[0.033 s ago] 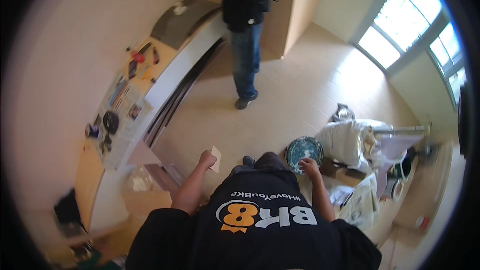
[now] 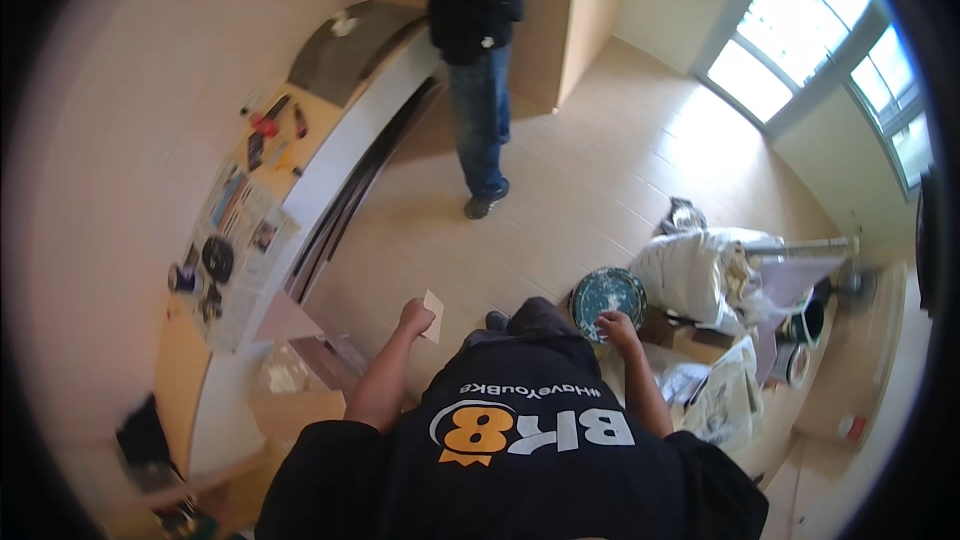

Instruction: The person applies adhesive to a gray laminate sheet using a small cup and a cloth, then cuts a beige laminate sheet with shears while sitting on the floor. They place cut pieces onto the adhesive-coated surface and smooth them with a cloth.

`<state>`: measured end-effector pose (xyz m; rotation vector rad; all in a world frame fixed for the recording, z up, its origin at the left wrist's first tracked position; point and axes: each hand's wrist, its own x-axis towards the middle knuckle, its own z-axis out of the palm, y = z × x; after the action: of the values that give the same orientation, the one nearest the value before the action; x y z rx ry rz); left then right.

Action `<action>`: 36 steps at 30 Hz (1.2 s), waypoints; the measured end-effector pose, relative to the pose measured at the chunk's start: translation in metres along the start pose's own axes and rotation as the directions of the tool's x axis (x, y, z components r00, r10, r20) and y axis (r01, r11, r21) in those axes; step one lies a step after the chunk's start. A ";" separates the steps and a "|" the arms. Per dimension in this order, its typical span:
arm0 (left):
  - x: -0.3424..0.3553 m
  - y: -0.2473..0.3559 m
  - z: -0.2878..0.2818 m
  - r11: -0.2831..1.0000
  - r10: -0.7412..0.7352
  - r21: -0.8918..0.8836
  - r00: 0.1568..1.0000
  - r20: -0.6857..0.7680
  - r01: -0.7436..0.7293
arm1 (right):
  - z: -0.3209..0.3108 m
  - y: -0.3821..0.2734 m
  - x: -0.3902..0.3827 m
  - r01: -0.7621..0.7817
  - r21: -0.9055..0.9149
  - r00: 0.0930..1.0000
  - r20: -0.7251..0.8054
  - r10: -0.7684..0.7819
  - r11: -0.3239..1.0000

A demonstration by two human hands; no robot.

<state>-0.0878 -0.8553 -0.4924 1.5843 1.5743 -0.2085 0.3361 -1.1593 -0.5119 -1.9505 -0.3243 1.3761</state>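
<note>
The left hand [image 2: 416, 318] holds a card [image 2: 433, 314], a thin tan piece, out in front of the body on the left side. Its fingers are pressed together, pinching the card near its left edge, and most of the card sticks out to the right of the fist, above the floor [image 2: 580, 180]. The right hand [image 2: 617, 330] appears over the near edge of a green tub [image 2: 610, 290] splashed with white; whether it touches the tub, I cannot tell. Its fingers curl loosely, and whether they pinch anything is unclear.

Right of the tub lie a white bag [image 2: 685, 275] and 2 pots [image 2: 792, 365] on their sides. On the left, a bench [image 2: 183, 380] runs along the wall, bearing newspaper [image 2: 255, 285], a black disc [image 2: 217, 258] and a tin [image 2: 184, 279]. Farther up it are small tools [image 2: 265, 127] and a grey sheet [image 2: 345, 55]. Beyond, 1 co-worker [image 2: 475, 15] in jeans stands beside the bench, forearm raised toward the wall.
</note>
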 end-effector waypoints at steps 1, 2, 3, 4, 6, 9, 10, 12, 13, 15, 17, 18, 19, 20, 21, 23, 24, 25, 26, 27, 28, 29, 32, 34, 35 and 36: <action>0.009 0.015 -0.002 1.000 0.012 -0.011 1.000 0.023 -0.012 | 0.003 0.000 0.003 0.002 -0.010 1.000 -0.017 -0.002 1.000; 0.018 0.028 -0.003 1.000 0.005 -0.031 0.999 0.050 -0.003 | 0.005 -0.002 0.006 0.036 0.005 0.999 -0.010 -0.036 0.999; 0.026 0.039 -0.001 1.000 0.029 -0.013 0.998 0.063 -0.029 | 0.006 -0.004 0.010 0.008 0.001 1.000 -0.026 -0.008 1.000; 0.035 0.047 0.000 0.999 0.034 0.001 0.996 0.079 -0.034 | 0.007 -0.007 0.016 -0.006 0.014 0.999 -0.037 0.007 1.000; 0.061 0.062 -0.001 0.991 0.105 0.072 0.990 0.091 -0.112 | 0.007 -0.014 0.039 -0.052 0.032 0.998 -0.033 0.054 0.998; 0.094 0.077 0.001 0.944 0.245 0.198 0.963 0.111 -0.263 | -0.003 -0.010 0.077 -0.179 0.053 0.984 0.003 0.179 0.982; 0.106 0.084 -0.001 0.931 0.276 0.214 0.954 0.117 -0.296 | -0.007 -0.006 0.092 -0.220 0.080 0.975 0.000 0.221 0.972; 0.128 0.109 -0.005 0.930 0.236 0.254 0.961 0.142 -0.266 | -0.026 -0.002 0.129 -0.275 0.052 0.962 0.014 0.274 0.960; 0.137 0.125 -0.008 0.939 0.162 0.278 0.973 0.162 -0.202 | -0.038 -0.002 0.147 -0.308 -0.021 0.951 0.008 0.308 0.951; 0.155 0.164 -0.013 0.960 0.021 0.271 0.988 0.153 -0.062 | -0.075 -0.007 0.178 0.161 -0.335 0.982 0.150 -0.116 0.928; 0.166 0.204 -0.017 0.973 -0.126 0.209 0.985 0.120 0.099 | -0.111 -0.028 0.214 0.195 -0.374 0.980 0.103 -0.169 0.907; 0.172 0.224 -0.018 0.962 -0.143 0.250 0.982 0.125 0.108 | -0.125 -0.041 0.228 0.034 -0.263 0.999 -0.011 -0.039 0.964; 0.183 0.247 -0.021 0.951 -0.147 0.289 0.981 0.127 0.105 | -0.140 -0.056 0.241 -0.170 -0.126 0.978 -0.145 0.152 0.977; 0.194 0.270 -0.024 0.938 -0.146 0.332 0.980 0.132 0.095 | -0.157 -0.073 0.252 -0.115 -0.030 0.987 -0.117 0.111 0.993; 0.204 0.292 -0.024 0.919 -0.077 0.393 0.991 0.112 0.027 | -0.175 -0.091 0.260 -0.114 0.066 0.985 -0.120 0.121 0.991; 0.225 0.334 -0.018 0.922 -0.068 0.388 0.992 0.105 0.022 | -0.213 -0.125 0.272 -0.126 0.195 0.975 -0.158 0.158 0.973; 0.238 0.355 -0.015 0.925 -0.058 0.380 0.994 0.090 0.019 | -0.229 -0.138 0.275 -0.128 0.194 0.974 -0.162 0.161 0.973; 0.250 0.375 -0.011 0.930 -0.064 0.366 0.994 0.087 0.027 | -0.243 -0.152 0.283 -0.125 0.182 0.973 -0.170 0.156 0.975; 0.260 0.391 -0.003 0.922 -0.041 0.387 0.991 0.126 -0.011 | -0.255 -0.163 0.294 -0.120 0.161 0.970 -0.190 0.150 0.980; 0.271 0.406 0.004 0.914 -0.010 0.403 0.989 0.147 -0.051 | -0.263 -0.169 0.304 -0.122 0.183 0.959 -0.232 0.163 0.976; 0.286 0.421 0.008 0.902 0.023 0.422 0.988 0.156 -0.088 | -0.272 -0.169 0.313 -0.076 0.170 0.962 -0.248 0.117 0.983; 0.299 0.433 0.014 0.876 0.083 0.464 0.988 0.133 -0.136 | -0.279 -0.165 0.325 -0.073 0.183 0.966 -0.233 0.115 0.981; 0.339 0.458 0.032 0.845 0.038 0.522 0.988 0.149 -0.111 | -0.292 -0.128 0.369 0.072 -0.266 0.981 -0.155 -0.116 0.961; 0.368 0.470 0.041 0.822 -0.061 0.559 0.961 0.270 -0.105 | -0.291 -0.094 0.401 -0.153 -0.371 0.980 -0.178 0.092 0.916; 0.377 0.470 0.047 0.850 -0.040 0.515 0.964 0.265 -0.106 | -0.302 -0.087 0.426 0.016 -0.804 0.995 0.072 0.070 0.595; 0.387 0.472 0.052 0.799 0.062 0.560 0.955 0.289 -0.221 | -0.281 -0.072 0.438 0.307 -0.773 0.948 0.198 -0.248 0.556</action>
<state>0.4217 -0.5228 -0.5665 2.0402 1.2322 -0.8567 0.7769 -0.9721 -0.7283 -2.3858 -1.4484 1.1596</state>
